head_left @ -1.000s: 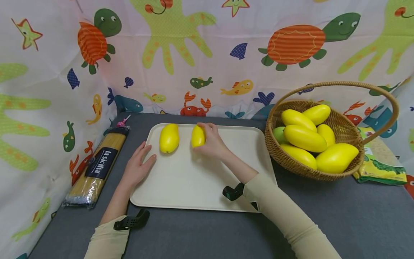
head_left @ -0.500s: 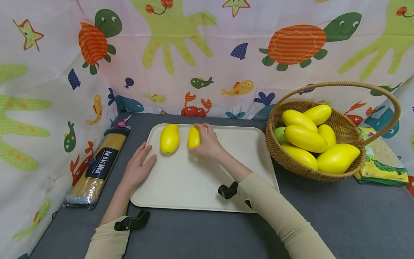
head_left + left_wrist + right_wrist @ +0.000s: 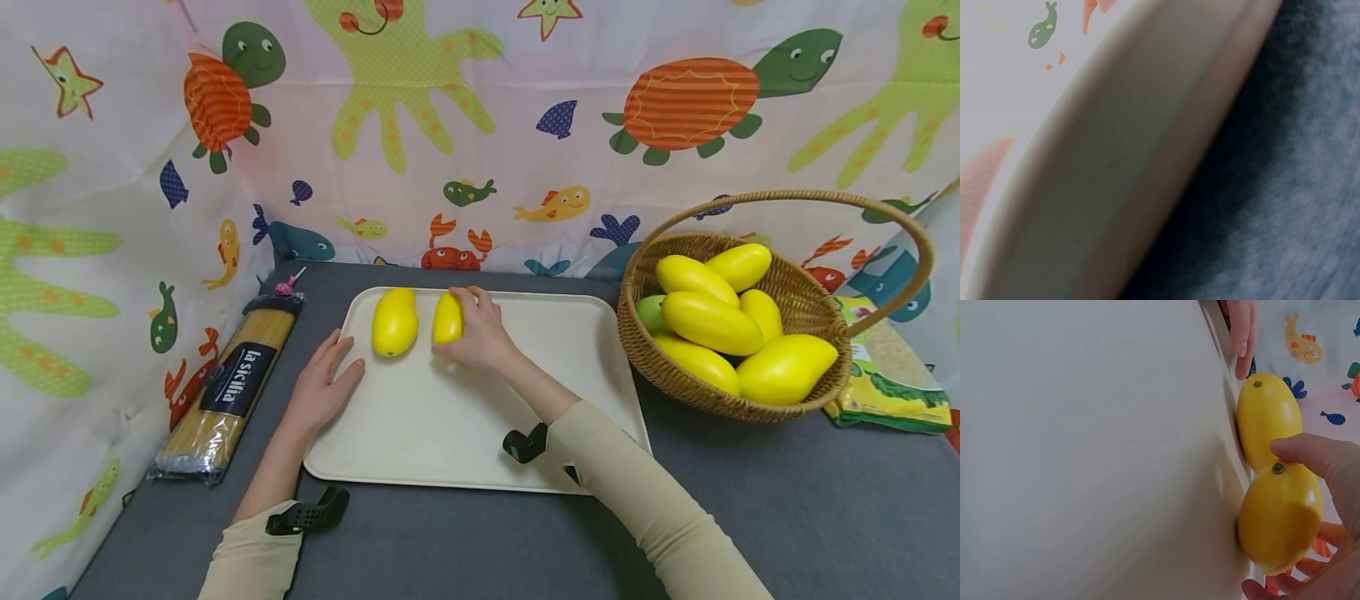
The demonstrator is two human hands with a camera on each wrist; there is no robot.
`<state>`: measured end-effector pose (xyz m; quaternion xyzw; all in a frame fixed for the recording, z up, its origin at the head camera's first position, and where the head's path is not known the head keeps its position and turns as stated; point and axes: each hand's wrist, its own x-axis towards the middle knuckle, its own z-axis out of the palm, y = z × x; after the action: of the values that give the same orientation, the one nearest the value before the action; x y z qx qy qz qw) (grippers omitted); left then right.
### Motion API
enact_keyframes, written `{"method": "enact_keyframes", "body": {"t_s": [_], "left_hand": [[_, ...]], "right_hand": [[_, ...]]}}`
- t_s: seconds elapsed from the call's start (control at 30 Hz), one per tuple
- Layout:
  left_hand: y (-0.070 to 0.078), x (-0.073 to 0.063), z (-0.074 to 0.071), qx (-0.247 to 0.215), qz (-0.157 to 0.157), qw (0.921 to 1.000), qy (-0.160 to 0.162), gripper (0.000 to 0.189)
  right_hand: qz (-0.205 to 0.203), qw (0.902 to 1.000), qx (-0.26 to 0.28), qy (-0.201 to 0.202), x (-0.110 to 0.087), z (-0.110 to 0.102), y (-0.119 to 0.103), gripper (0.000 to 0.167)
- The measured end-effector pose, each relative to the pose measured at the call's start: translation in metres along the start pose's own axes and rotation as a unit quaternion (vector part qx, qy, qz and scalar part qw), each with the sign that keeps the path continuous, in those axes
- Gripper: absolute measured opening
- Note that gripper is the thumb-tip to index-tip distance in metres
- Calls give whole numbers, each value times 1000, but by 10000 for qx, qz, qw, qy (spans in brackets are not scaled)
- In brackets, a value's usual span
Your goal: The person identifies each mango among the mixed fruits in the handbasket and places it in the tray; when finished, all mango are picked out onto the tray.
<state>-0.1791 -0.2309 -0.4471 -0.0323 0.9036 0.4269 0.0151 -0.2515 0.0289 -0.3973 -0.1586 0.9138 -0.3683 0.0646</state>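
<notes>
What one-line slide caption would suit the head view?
Right hand grips a yellow fruit beside another on a cream tray, left hand at its edge.

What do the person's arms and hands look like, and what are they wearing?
The left hand and right hand are bare, without gloves. The left sleeve and right sleeve are plain beige, ending short of the hands. Near each cuff sits a curved black device, one on the left, one on the right.
</notes>
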Motion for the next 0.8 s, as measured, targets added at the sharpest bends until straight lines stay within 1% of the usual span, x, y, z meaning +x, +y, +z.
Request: {"method": "enact_keyframes", "body": {"t_s": [0.43,0.8], "left_hand": [[1,-1,0,-2,17,10000,-4,64],[1,-2,0,24,36,10000,7,65]], "right_hand": [[9,10000,14,-9,0,2,-1,90],[-103,9999,-31,-32,-1,4,0,90]]}}
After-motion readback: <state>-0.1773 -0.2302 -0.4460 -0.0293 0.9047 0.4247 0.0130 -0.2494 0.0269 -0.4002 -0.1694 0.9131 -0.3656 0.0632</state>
